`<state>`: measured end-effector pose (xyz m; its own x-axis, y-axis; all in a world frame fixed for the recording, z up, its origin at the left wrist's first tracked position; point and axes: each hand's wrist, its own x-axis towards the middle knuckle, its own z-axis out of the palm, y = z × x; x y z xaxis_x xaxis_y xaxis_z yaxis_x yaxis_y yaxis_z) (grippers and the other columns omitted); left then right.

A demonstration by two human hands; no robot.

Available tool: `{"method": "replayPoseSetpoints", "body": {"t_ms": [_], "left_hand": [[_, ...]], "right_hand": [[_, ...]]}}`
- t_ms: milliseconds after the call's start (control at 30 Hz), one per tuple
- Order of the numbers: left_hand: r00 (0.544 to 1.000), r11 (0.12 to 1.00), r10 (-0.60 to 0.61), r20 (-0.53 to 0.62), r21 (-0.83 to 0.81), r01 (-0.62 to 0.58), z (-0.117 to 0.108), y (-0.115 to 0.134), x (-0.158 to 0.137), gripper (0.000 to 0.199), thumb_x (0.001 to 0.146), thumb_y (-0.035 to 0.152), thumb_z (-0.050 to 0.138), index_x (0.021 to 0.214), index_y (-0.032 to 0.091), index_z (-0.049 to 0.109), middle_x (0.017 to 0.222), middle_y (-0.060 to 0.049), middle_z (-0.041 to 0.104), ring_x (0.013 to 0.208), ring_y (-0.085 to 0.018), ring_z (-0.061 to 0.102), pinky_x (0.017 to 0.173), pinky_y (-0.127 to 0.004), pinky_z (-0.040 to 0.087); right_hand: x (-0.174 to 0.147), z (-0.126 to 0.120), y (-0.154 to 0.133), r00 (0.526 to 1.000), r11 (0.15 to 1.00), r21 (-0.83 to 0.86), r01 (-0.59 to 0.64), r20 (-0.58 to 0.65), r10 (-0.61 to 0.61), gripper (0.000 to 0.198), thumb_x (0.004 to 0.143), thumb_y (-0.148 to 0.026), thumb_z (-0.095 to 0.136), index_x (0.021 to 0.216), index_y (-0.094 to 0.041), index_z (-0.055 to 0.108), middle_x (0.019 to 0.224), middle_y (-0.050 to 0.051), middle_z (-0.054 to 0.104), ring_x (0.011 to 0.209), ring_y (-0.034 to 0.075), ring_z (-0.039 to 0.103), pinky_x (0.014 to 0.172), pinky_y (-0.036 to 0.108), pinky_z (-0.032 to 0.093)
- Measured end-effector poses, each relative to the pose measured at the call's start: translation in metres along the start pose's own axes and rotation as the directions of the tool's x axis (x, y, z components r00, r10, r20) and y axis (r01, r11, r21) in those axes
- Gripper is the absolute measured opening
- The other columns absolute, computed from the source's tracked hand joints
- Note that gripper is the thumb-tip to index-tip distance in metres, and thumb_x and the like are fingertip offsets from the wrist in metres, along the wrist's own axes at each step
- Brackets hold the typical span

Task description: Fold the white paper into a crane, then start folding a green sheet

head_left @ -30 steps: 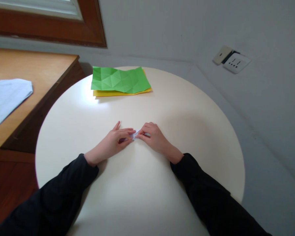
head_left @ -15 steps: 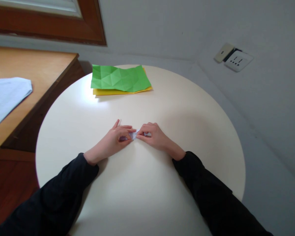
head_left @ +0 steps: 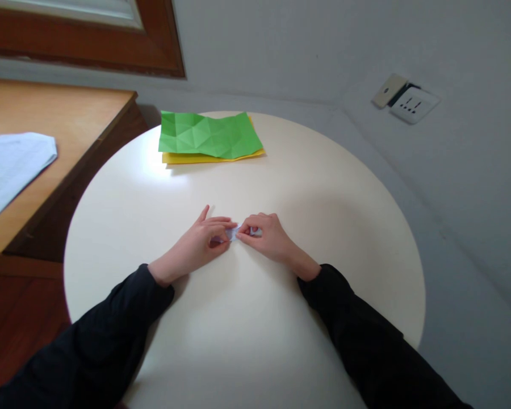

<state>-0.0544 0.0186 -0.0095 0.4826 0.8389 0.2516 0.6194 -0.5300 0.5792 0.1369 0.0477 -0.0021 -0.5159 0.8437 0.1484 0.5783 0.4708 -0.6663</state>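
A small piece of pale, whitish-lilac folded paper (head_left: 232, 233) lies low over the middle of the round white table (head_left: 238, 318). My left hand (head_left: 198, 243) grips its left end between thumb and index finger, the little finger raised and the others stretched along the far edge. On the other end, my right hand (head_left: 264, 236) pinches the paper with thumb and index finger, the remaining fingers curled in. Most of the paper is hidden by my fingers, so its full shape cannot be made out.
Toward the table's far edge lie a creased green sheet (head_left: 210, 133) and a yellow sheet (head_left: 183, 159) beneath it. On the left, a wooden desk (head_left: 80, 108) holds white papers (head_left: 19, 165). A wall socket (head_left: 414, 105) sits at the upper right.
Both hands keep hold of the paper in nearly the same place. The left hand has shifted very slightly to the right; the camera view has moved a little too.
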Motion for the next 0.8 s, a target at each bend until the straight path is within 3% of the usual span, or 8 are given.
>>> {"method": "replayPoseSetpoints", "body": {"t_ms": [233, 400, 800], "left_hand": [[0.995, 0.998, 0.061, 0.080, 0.024, -0.063, -0.0049, -0.0058, -0.0009, 0.017, 0.082, 0.020, 0.049, 0.073, 0.020, 0.064, 0.115, -0.005, 0.067, 0.116, -0.022, 0.055, 0.113, -0.055, 0.012], [0.994, 0.998, 0.046, 0.097, -0.038, -0.043, -0.0060, -0.0051, -0.0013, 0.015, 0.082, 0.019, 0.049, 0.074, 0.020, 0.061, 0.112, -0.006, 0.068, 0.112, -0.019, 0.058, 0.114, -0.050, 0.012], [0.993, 0.992, -0.108, -0.037, -0.072, 0.105, 0.0023, 0.0001, 0.0009, 0.017, 0.081, 0.027, 0.048, 0.070, 0.018, 0.057, 0.110, -0.008, 0.066, 0.099, -0.018, 0.063, 0.112, -0.049, 0.019]], "right_hand": [[-0.0014, -0.0008, -0.0017, 0.999, 0.998, -0.045, -0.042, 0.020, 0.042, 0.014, 0.077, -0.018, 0.063, 0.063, -0.019, 0.060, 0.069, -0.002, 0.066, 0.070, 0.013, 0.055, 0.071, 0.028, 0.031], [-0.0026, 0.0006, 0.0000, 0.999, 0.996, -0.074, -0.050, 0.016, 0.051, 0.013, 0.079, -0.020, 0.063, 0.066, -0.020, 0.061, 0.070, -0.002, 0.067, 0.070, 0.013, 0.055, 0.071, 0.028, 0.029], [-0.0020, 0.0057, -0.0075, 0.996, 0.988, -0.127, -0.085, 0.003, 0.086, 0.011, 0.080, -0.024, 0.063, 0.070, -0.020, 0.063, 0.072, -0.002, 0.066, 0.073, 0.014, 0.054, 0.072, 0.029, 0.026]]}}
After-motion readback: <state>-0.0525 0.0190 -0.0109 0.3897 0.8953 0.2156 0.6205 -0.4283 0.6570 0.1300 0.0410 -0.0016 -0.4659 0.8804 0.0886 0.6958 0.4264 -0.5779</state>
